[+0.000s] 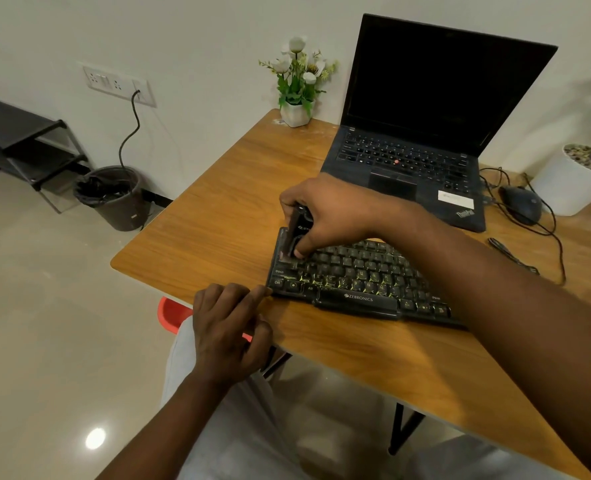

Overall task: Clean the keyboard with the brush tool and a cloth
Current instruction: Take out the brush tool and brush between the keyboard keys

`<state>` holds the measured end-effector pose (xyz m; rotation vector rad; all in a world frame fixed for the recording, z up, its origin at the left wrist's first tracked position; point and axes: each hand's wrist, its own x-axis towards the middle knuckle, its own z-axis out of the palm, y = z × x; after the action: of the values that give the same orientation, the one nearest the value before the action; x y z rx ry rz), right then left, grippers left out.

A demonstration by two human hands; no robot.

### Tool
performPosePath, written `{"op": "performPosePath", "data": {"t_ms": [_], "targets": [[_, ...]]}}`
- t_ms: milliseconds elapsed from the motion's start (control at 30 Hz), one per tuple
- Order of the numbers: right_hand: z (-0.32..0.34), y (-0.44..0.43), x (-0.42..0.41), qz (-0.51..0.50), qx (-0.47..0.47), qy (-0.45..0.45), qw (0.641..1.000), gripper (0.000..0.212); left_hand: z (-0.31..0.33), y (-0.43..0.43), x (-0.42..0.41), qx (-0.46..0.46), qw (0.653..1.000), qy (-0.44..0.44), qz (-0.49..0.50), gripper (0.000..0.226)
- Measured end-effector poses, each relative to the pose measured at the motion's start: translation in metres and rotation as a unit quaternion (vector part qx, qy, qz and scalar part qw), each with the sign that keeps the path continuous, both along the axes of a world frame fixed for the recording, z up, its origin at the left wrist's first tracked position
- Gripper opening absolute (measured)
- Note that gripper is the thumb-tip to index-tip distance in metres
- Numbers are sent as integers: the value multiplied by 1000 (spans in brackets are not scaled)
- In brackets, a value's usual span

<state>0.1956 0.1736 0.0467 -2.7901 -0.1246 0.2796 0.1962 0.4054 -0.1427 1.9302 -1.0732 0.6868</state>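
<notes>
A black Zebronics keyboard [352, 278] lies on the wooden table [224, 230] in front of me. My right hand [332, 213] grips a black brush tool [295, 233] held upright, its pale bristles pressed onto the keys at the keyboard's left end. My left hand [228, 327] rests on the table's near edge, fingers loosely curled, its fingertips touching the keyboard's near-left corner. No cloth is in view.
An open black laptop [422, 133] stands behind the keyboard. A mouse [520, 204] with trailing cables lies to its right, beside a white plant pot [571, 185]. A small flower pot [295, 112] sits at the table's far corner. A bin [114, 199] stands on the floor at left.
</notes>
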Motion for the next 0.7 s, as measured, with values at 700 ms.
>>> {"op": "performPosePath", "data": {"t_ms": [700], "targets": [[2,1,15,11,-97,-37,995,36,-5,0,2,1,1000,4,2,36]]}}
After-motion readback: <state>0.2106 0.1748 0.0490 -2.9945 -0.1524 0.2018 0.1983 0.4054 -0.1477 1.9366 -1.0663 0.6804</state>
